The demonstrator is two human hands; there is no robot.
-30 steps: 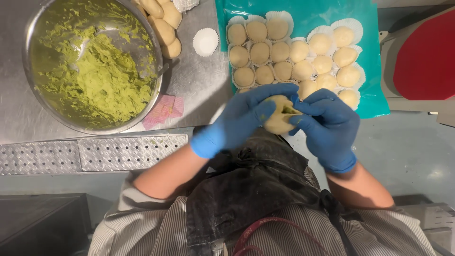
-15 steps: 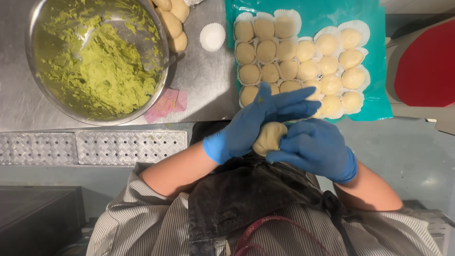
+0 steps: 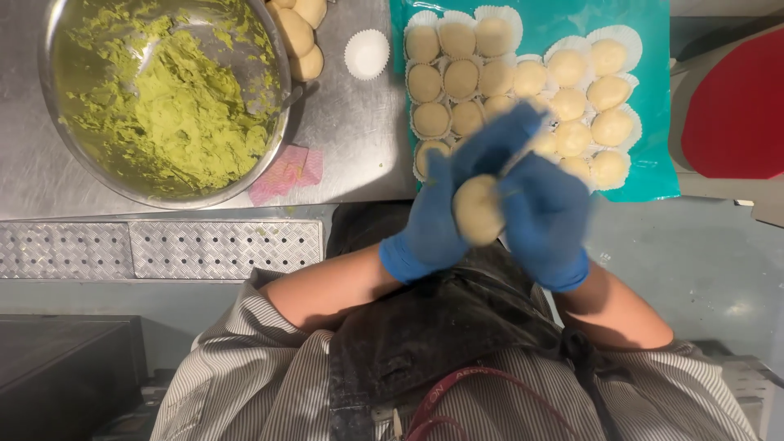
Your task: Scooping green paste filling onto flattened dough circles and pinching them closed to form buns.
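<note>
Two gloved hands, left hand and right hand, around one dough ball. One metal bowl upper left. One empty paper cup. One teal tray upper right.

Commercial kitchen, steel counter, mixing bowl

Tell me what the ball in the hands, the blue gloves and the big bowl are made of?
The ball looks like soft pale dough, matte and smooth. The gloves, left hand and right hand, seem thin rubbery blue material, fitting tightly. The bowl looks like shiny metal; its rim reflects light.
</note>
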